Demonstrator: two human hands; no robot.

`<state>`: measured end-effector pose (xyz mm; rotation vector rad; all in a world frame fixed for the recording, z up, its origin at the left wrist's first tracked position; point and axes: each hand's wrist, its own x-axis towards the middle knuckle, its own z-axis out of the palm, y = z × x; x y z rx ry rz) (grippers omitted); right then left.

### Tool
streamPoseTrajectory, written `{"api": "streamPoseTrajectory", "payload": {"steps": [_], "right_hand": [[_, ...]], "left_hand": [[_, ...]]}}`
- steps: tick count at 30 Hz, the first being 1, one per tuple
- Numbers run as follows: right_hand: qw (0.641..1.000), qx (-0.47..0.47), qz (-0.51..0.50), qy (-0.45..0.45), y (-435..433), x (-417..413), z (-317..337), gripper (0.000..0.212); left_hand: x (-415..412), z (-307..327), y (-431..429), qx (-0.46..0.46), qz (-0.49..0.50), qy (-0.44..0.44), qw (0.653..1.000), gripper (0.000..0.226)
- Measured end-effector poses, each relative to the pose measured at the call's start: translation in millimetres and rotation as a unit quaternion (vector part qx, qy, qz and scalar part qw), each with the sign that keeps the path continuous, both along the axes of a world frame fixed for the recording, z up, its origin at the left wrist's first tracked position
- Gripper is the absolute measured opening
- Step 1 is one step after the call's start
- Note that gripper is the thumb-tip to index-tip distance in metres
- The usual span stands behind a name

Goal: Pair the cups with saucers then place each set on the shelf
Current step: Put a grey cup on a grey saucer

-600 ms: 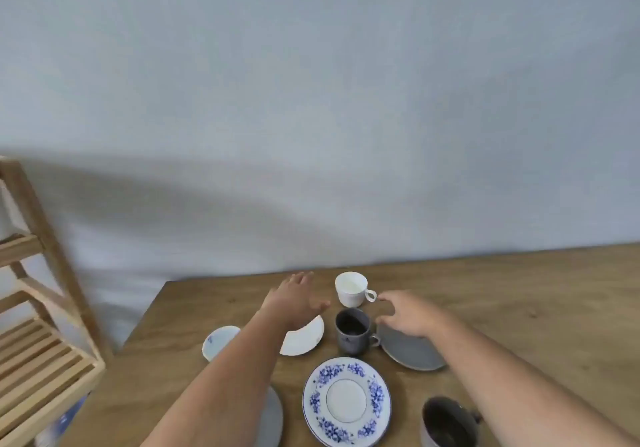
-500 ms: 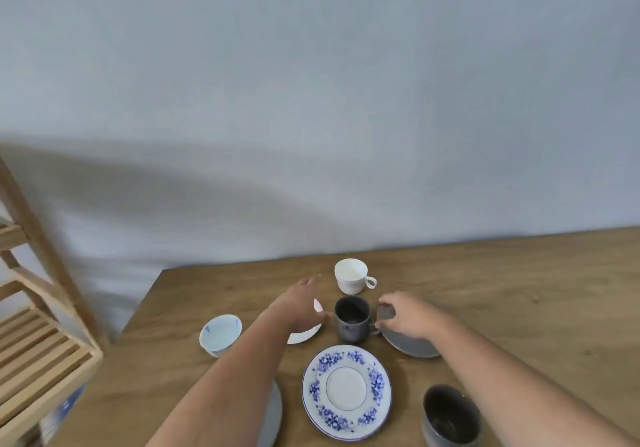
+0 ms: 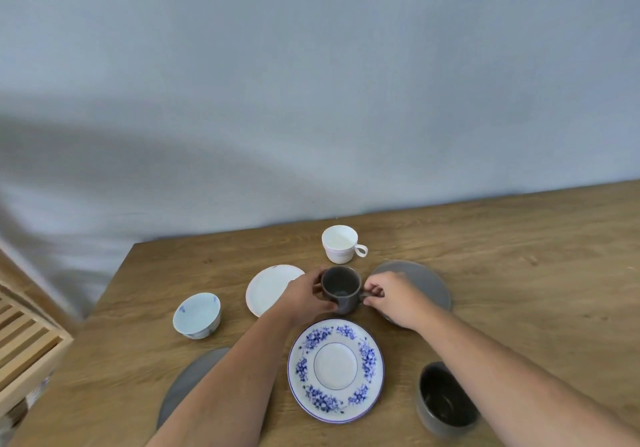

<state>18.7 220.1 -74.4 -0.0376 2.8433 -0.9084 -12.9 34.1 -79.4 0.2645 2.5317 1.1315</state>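
Observation:
A dark grey cup (image 3: 341, 285) stands on the table between my two hands. My left hand (image 3: 304, 296) wraps its left side, and my right hand (image 3: 389, 294) pinches its handle. Behind it stands a white cup (image 3: 340, 248). A white saucer (image 3: 270, 289) lies to the left, partly under my left hand. A grey saucer (image 3: 420, 282) lies to the right, behind my right hand. A blue-flowered saucer (image 3: 336, 370) sits in front. A white and blue handleless cup (image 3: 197, 315) is at the left, a dark cup (image 3: 445, 400) at the front right.
A second grey saucer (image 3: 188, 382) is half hidden under my left forearm. The wooden shelf (image 3: 27, 342) stands off the table's left edge. The table (image 3: 519, 273) backs onto a pale wall.
Both hands have closed in on the dark grey cup, the left on its side and the right on its handle. The camera has tilted down.

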Motion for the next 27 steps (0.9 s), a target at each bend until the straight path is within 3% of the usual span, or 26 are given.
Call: {"api": "streamPoseTrajectory", "payload": {"steps": [12,19,27], "right_hand": [[0.992,-0.039,-0.085,0.09,53,-4,11,0.014],[0.991,-0.035,-0.115,0.057,101,3,-2,0.021],[0.984,-0.081,-0.143,0.072,115,3,-15,0.024]], "left_hand": [[-6,3,49,0.154,0.037,0.058,0.986,0.063],[-1,-12,97,0.182,0.026,0.045,0.982,0.062],[-1,-26,116,0.151,0.044,0.063,0.986,0.064]]}}
